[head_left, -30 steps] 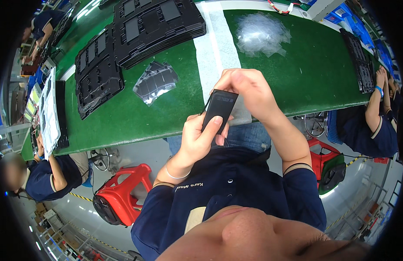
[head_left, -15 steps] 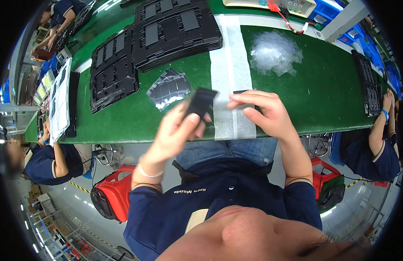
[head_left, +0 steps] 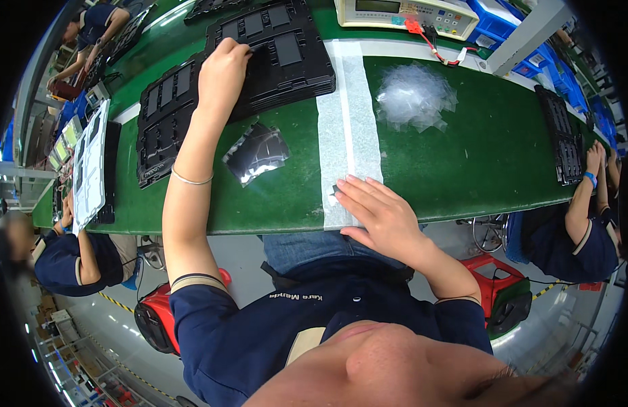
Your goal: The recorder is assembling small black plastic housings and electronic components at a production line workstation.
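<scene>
My left hand (head_left: 222, 74) reaches out over a stack of black plastic trays (head_left: 287, 85). Its fingers are pinched together low over a tray pocket, and what they hold, if anything, is hidden. Dark flat rectangular pieces (head_left: 288, 49) lie in other pockets. Near the table edge, my right hand (head_left: 380, 214) rests with stretched fingers on a white strip (head_left: 348, 115). A small dark tip (head_left: 335, 191) shows beside its fingertips; the rest is covered. Between the trays and the strip lie shiny clear film pieces (head_left: 256, 154).
A heap of clear film squares (head_left: 416, 97) sits right of the strip on the green table (head_left: 456, 173). Behind it stands a measuring instrument (head_left: 409, 17) with red and black leads. Blue bins (head_left: 494, 27) line the back right. Co-workers sit on both sides.
My left hand, which held a flat black piece near the table edge, has moved forward and left to the trays. My right hand has come down onto the white strip.
</scene>
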`<state>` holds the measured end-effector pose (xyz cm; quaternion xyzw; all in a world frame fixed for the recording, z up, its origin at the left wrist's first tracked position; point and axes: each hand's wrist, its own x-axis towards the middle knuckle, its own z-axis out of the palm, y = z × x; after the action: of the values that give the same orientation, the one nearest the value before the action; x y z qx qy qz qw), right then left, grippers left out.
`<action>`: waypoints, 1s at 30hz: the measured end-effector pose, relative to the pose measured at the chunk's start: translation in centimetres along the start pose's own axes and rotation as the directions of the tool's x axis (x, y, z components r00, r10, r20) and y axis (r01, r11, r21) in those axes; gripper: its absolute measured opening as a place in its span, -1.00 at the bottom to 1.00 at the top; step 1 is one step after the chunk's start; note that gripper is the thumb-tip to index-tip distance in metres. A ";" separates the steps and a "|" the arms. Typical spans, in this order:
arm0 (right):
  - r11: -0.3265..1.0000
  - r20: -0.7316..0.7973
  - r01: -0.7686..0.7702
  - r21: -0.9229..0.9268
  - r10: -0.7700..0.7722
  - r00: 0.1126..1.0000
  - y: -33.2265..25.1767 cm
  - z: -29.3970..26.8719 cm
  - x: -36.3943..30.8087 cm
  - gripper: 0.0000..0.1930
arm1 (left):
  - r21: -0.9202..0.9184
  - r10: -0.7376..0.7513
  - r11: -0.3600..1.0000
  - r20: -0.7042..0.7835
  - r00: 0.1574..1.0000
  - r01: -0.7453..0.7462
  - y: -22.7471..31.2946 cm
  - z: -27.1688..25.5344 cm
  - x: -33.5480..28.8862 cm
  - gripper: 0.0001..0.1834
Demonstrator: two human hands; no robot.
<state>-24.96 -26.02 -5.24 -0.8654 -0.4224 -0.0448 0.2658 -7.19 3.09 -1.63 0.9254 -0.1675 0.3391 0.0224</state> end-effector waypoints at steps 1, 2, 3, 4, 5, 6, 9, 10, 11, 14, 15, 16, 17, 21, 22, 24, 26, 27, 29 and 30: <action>1.000 -0.009 0.019 -0.003 -0.019 1.000 0.1 0.1 -0.1 -0.45 | -0.005 -0.003 1.000 -0.001 1.000 0.003 0.2 0.3 -0.1 -0.86; 1.000 -0.005 0.019 -0.005 -0.019 1.000 0.1 0.0 0.0 -0.45 | 0.022 0.027 0.999 0.038 0.999 -0.027 0.4 0.6 -0.4 -0.84; 0.999 -0.026 0.027 -0.023 -0.028 0.999 0.0 -0.1 0.0 -0.51 | 0.049 0.054 0.997 0.078 0.995 -0.058 0.4 0.7 -0.6 -0.82; 0.999 -0.049 0.033 -0.041 -0.035 0.998 -0.2 -0.1 0.0 -0.56 | 0.006 0.013 1.000 0.228 0.973 -0.015 0.6 0.4 -0.8 -0.78; 0.999 -0.047 0.033 -0.044 -0.035 0.998 -0.3 0.2 -0.1 -0.56 | 0.003 0.012 1.000 0.227 0.974 -0.013 0.6 0.4 -1.2 -0.78; 0.992 -0.097 0.096 -0.083 -0.104 0.990 -0.3 0.7 -0.3 -0.64 | -0.038 0.013 0.999 0.200 0.980 -0.005 0.7 0.6 -1.7 -0.77; 0.966 -0.168 0.246 -0.085 -0.257 0.952 0.0 1.3 -0.4 -0.77 | -0.027 -0.018 0.999 0.257 0.966 0.026 2.1 -0.8 -2.1 -0.68; 0.939 -0.197 0.341 -0.034 -0.341 0.919 0.1 1.2 -0.2 -0.82 | -0.082 0.042 0.996 0.132 0.990 -0.032 2.8 -1.4 -2.3 -0.69; 0.941 -0.190 0.334 -0.056 -0.339 0.922 0.5 0.8 0.3 -0.82 | -0.134 0.103 0.986 -0.002 0.995 -0.102 3.7 -1.7 -2.4 -0.69; 0.926 -0.317 0.378 0.019 -0.353 0.881 1.6 -1.7 4.5 -0.87 | -0.873 0.180 0.405 0.369 0.912 0.273 7.3 -4.3 -3.9 -0.73; 0.918 -0.297 0.396 -0.008 -0.381 0.876 2.3 -2.6 6.2 -0.90 | -0.811 0.256 -0.008 0.563 0.786 0.584 8.7 -5.3 -4.4 -0.76; 0.904 -0.351 0.418 0.087 -0.365 0.862 3.3 -3.2 8.0 -0.89 | -0.755 0.291 -0.163 0.579 0.762 0.635 9.3 -5.6 -4.4 -0.78; 0.906 -0.331 0.383 0.179 -0.311 0.891 3.6 -3.9 9.6 -0.87 | -0.764 0.302 -0.171 0.560 0.771 0.622 9.1 -4.8 -4.6 -0.78; 0.901 -0.297 0.268 0.340 -0.168 0.940 6.6 -3.1 12.6 -0.87 | -0.665 0.189 -0.371 0.630 0.753 0.649 8.0 -1.6 -4.9 -0.80; 0.899 -0.281 0.236 0.369 -0.134 0.950 7.0 -2.3 12.6 -0.87 | -0.631 0.172 -0.472 0.619 0.767 0.615 7.6 -0.8 -5.1 -0.81; 0.911 -0.256 0.214 0.353 -0.126 0.959 7.2 -1.8 11.8 -0.87 | -0.579 0.193 -0.571 0.595 0.780 0.582 7.5 -0.1 -5.3 -0.82; 0.918 -0.184 0.162 0.362 -0.100 0.978 7.7 -1.9 11.3 -0.86 | -0.541 0.253 -0.601 0.569 0.782 0.588 7.6 -0.1 -5.0 -0.81; 0.919 -0.179 0.164 0.357 -0.105 0.978 7.9 -1.8 11.0 -0.86 | -0.517 0.278 -0.622 0.557 0.783 0.588 7.7 -0.5 -5.2 -0.80; 0.893 -0.164 0.088 0.441 -0.016 0.986 8.7 -1.6 10.8 -0.88 | -0.683 0.167 -0.340 0.633 0.756 0.647 8.2 0.3 -5.4 -0.85; 0.873 -0.126 0.043 0.486 0.021 0.992 9.1 -1.5 10.5 -0.88 | -0.688 0.175 -0.303 0.640 0.748 0.660 8.5 0.6 -5.6 -0.87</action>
<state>-11.15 -23.92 -4.68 -0.7636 -0.4070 0.0066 0.5013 -13.60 -3.37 -6.28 0.5988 -0.1428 -0.2064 0.7606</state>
